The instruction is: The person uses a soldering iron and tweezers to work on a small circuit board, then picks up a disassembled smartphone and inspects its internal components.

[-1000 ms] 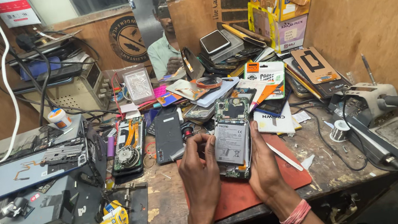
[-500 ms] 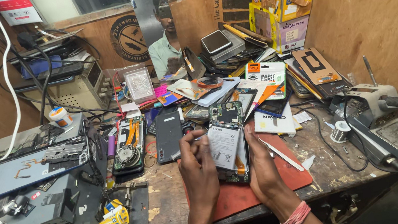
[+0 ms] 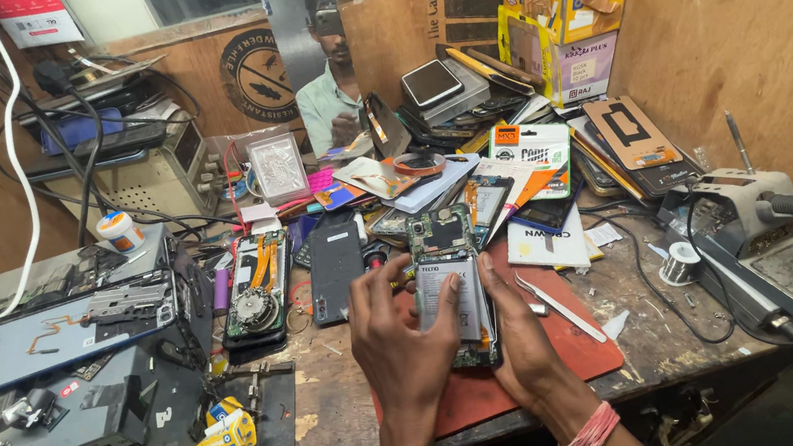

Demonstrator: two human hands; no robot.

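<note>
Red mat [image 3: 574, 352] underlies the opened phone [image 3: 453, 287]; both hands' fingers grip it, tweezers [image 3: 560, 307] at three o'clock. A slip could crack exposed parts.

Two hands over the desk [image 3: 656, 363]: left hand [image 3: 399, 339], right hand [image 3: 522, 344], and one opened phone [image 3: 451, 282] between them. Two more opened phones lie left of it, one showing orange ribbon cables [image 3: 256, 289], one plain dark [image 3: 336, 266]. One red mat [image 3: 573, 343], one pair of tweezers [image 3: 560, 306], one solder spool [image 3: 676, 264], two stacked yellow boxes [image 3: 573, 15].
</note>
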